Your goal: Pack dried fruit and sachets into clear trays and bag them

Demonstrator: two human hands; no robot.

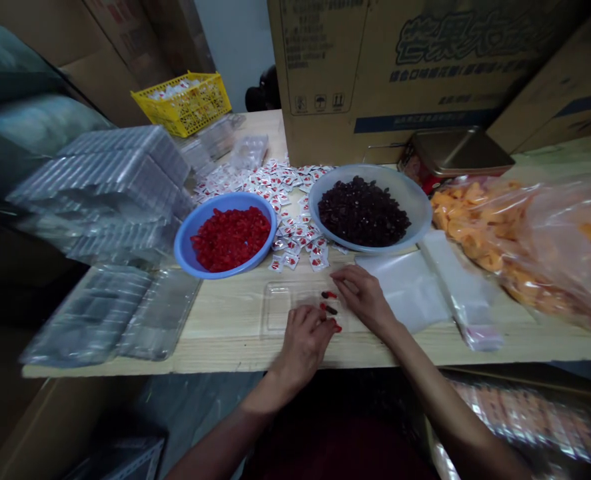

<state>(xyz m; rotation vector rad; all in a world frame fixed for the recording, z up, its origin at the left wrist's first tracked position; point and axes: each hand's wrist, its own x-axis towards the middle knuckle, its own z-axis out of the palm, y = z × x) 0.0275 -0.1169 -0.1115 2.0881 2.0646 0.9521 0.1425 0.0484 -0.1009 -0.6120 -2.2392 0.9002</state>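
A shallow clear plastic tray [278, 313] lies on the wooden table in front of me. Toward its right end are small red-and-dark pieces [328, 310], lying in a column. My left hand [302, 340] reaches over the tray, its fingers bent and closed on a small red piece [337, 326] at the fingertips. At the tray's right side is my right hand [365, 300], thumb and fingers pinched together; whatever sits in the pinch is too small to make out. Behind the tray stand a blue bowl [182, 250] of red pieces and a pale bowl [420, 217] of dark pieces.
Small printed sachets [295, 233] are scattered between the bowls. Stacked clear trays [125, 173] fill the left, near a yellow basket [195, 107]. Plastic sleeves [405, 287] and a bag of orange pieces [485, 227] lie right. A large carton [335, 80] stands behind.
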